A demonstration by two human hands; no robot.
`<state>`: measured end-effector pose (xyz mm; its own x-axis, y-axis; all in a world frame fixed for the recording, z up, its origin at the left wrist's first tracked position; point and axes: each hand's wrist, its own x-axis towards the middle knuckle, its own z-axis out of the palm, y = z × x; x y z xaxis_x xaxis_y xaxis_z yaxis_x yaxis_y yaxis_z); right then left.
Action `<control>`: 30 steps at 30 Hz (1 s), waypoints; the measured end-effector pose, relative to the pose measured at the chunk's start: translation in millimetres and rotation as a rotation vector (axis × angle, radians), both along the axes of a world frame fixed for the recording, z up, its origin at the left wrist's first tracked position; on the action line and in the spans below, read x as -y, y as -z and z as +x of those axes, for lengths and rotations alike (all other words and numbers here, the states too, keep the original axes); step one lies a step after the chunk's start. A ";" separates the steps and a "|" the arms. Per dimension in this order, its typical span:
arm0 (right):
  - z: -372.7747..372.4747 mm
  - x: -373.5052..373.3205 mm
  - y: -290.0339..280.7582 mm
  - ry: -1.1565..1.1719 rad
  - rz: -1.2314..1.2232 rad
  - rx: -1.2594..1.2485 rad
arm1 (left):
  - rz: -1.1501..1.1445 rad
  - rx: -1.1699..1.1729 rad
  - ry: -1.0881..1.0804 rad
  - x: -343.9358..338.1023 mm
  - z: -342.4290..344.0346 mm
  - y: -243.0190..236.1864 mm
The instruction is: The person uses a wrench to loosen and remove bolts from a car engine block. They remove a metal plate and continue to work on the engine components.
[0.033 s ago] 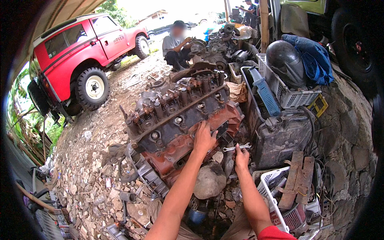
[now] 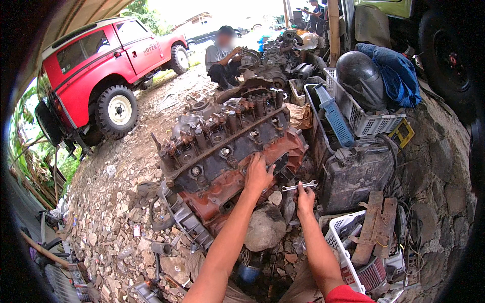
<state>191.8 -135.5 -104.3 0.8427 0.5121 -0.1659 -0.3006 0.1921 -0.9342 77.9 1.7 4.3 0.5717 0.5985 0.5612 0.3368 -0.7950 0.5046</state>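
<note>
In the head view a greasy engine block (image 2: 214, 199), red-brown along its near side, sits on stony ground with its rocker assembly (image 2: 227, 121) on top. My left hand (image 2: 259, 175) touches the near side of the block, fingers apart, beside a dark rectangular opening; the fingertips are partly hard to make out. To its right, my right hand (image 2: 305, 199) holds a silver combination wrench (image 2: 290, 188) level, just off the block. A large grey stone (image 2: 264, 227) lies below the engine between my forearms.
A crouching person (image 2: 222, 60) handles metal parts behind the engine; another person is farther back. A red off-road vehicle (image 2: 88, 76) stands at left. At right are crates (image 2: 362, 123) with a helmet, a dark jerrycan (image 2: 353, 177), a lower white crate (image 2: 336, 237) with rusty plates, and a stone slope (image 2: 444, 166).
</note>
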 end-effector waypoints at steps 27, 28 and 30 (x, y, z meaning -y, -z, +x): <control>-1.1 -1.7 4.0 -0.014 0.014 0.000 | -0.028 0.065 0.041 1.2 -1.8 -0.4; -0.9 -1.4 4.2 -0.016 0.017 -0.013 | -0.041 0.056 0.030 1.8 -0.9 -0.5; -1.0 -1.5 4.4 -0.011 -0.010 -0.008 | -0.039 0.043 0.017 3.4 -0.3 -1.7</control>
<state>190.8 -134.0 -108.6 0.8360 0.5192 -0.1777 -0.3099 0.1793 -0.9337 77.6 -1.7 6.0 0.5578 0.6106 0.5622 0.3005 -0.7800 0.5489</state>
